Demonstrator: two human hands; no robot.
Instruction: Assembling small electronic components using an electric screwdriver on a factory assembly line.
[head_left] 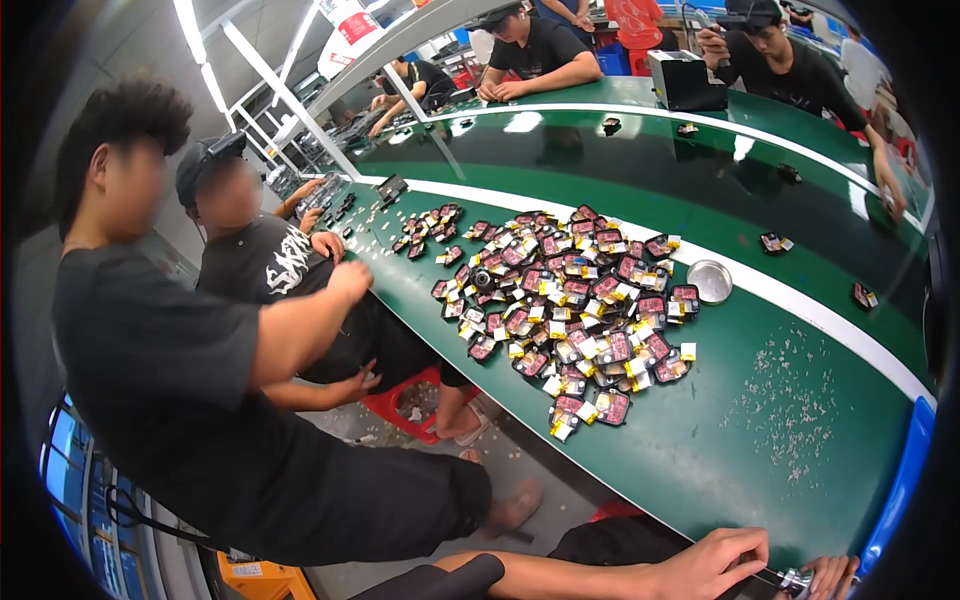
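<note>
At the lower right edge, my left hand (712,566) is closed with its fingers curled and thumb pressed in; what it pinches is hidden. Right beside it, my right hand (834,577) has its fingers wrapped around a shiny silver round metal piece (796,582), partly cut off by the picture's rim. A large heap of small black-cased electronic modules (575,300) with red circuit boards and yellow-and-white tabs lies on the green bench (660,450), beyond my hands. Many tiny pale bits (785,405) are scattered on the bench nearer to me.
A round metal dish (710,282) stands right of the heap. A blue strip (905,480) borders the bench's right end. Beyond a white rail, a dark belt (570,150) carries several modules. Two people (150,330) are at the left; others work across the belt.
</note>
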